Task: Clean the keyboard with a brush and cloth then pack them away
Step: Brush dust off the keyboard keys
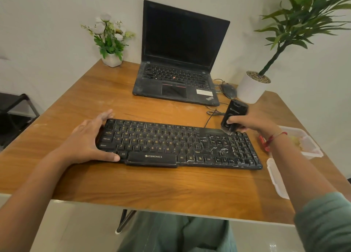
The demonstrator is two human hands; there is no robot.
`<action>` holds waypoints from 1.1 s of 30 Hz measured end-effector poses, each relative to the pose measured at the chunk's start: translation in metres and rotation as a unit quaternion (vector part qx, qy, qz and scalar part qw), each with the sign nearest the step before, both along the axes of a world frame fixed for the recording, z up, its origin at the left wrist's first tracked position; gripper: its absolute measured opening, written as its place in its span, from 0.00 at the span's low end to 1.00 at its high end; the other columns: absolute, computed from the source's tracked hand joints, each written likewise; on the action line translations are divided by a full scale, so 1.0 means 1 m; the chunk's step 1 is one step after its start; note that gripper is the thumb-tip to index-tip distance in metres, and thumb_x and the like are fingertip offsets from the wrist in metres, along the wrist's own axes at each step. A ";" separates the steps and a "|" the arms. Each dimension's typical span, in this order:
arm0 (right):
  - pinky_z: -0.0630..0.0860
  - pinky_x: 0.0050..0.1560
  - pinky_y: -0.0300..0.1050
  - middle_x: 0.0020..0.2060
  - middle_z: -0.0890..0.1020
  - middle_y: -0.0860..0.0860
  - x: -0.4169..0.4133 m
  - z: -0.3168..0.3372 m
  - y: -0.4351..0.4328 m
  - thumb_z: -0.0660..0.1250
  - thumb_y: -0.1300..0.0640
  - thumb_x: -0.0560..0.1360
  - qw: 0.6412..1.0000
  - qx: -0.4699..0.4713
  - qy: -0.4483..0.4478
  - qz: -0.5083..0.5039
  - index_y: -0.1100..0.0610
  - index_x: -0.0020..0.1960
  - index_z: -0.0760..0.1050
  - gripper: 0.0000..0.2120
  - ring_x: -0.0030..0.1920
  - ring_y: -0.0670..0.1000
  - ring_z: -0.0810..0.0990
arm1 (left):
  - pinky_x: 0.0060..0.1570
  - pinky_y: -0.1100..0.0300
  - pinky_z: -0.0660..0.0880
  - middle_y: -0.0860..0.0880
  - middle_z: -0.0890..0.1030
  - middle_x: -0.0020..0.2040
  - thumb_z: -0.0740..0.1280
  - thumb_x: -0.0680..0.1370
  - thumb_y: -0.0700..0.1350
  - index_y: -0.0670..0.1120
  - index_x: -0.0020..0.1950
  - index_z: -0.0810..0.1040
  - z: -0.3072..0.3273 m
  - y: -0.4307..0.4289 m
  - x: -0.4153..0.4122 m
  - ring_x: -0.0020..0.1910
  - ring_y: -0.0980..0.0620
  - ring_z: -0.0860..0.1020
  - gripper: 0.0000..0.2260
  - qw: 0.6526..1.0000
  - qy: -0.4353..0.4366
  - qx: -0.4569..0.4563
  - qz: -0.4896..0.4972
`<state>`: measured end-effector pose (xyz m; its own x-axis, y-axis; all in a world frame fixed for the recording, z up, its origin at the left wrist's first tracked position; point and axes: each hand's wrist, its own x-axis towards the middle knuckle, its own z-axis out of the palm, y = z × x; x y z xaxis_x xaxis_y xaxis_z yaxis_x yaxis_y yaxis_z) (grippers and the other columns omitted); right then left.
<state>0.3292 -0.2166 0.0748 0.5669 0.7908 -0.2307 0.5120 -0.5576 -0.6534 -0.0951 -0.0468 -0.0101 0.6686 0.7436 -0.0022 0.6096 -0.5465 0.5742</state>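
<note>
left edge: dark metal-frame rack [13,107] beside the table, mostly out of frame.
table: brown wood-grain tabletop [161,185], scuffed pale near the back left.
flowers: small white pot of white artificial flowers [110,40] at the back left corner, against the wall.
left hand: left hand [89,139] spread wide over the keyboard's left end, thumb on the front edge near the alt key, fingertips at the back corner. braces it, nothing gripped inside the palm.
keyboard: black full-size keyboard with yellow-orange legends [180,143] lies flat mid-table, long side facing the person. pale dust and scratch marks around the arrow and numpad area.
laptop: open black laptop with dark screen [180,56] behind the keyboard, well apart from it, deck dusty.
cables: thin black cables [213,113] between laptop and keyboard's back right.
mouse: dark wired mouse [228,89] just right of the laptop, near the planter.
brush: black squat brush block with faint grey logo [234,116], bristle end down on the keyboard's back right corner, tilted away from the person.
right hand: right hand [252,122] closed around the brush, thumb across its near face, other fingers behind it.
wrist: red thread band [271,139] on the right wrist.
planter: white cylindrical pot with pebbles and a tall green leafy plant [252,89] at the back right.
box: clear plastic container [307,143] at the right table edge, partly hidden by the forearm; contents unclear. clear lid [275,177] lies in front of it.
cloth: can't tell where it is.
</note>
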 end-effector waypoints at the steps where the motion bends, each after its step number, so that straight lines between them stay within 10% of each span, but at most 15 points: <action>1: 0.79 0.32 0.39 0.45 0.83 0.57 -0.009 -0.001 0.004 0.72 0.58 0.70 1.000 0.007 -0.001 0.012 0.55 0.52 0.74 0.12 0.39 0.51 0.82 | 0.65 0.47 0.60 0.52 0.64 0.74 0.69 0.49 0.75 0.68 0.71 0.46 0.000 0.000 0.000 0.68 0.48 0.64 0.56 1.000 0.000 -0.001 0.000; 33: 0.76 0.43 0.43 0.46 0.81 0.53 0.004 0.016 -0.006 0.73 0.62 0.70 0.989 -0.031 -0.029 0.142 0.51 0.53 0.71 0.16 0.47 0.54 0.80 | 0.65 0.48 0.60 0.54 0.64 0.73 0.63 0.45 0.82 0.71 0.69 0.46 0.003 -0.002 -0.001 0.67 0.49 0.64 0.56 1.000 0.000 -0.005 -0.003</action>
<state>0.3331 -0.2230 0.0911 0.3369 0.9056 -0.2576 0.6900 -0.4236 -0.5868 -0.0961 -0.0487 -0.0071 0.6730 0.7396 -0.0086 0.6060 -0.5447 0.5797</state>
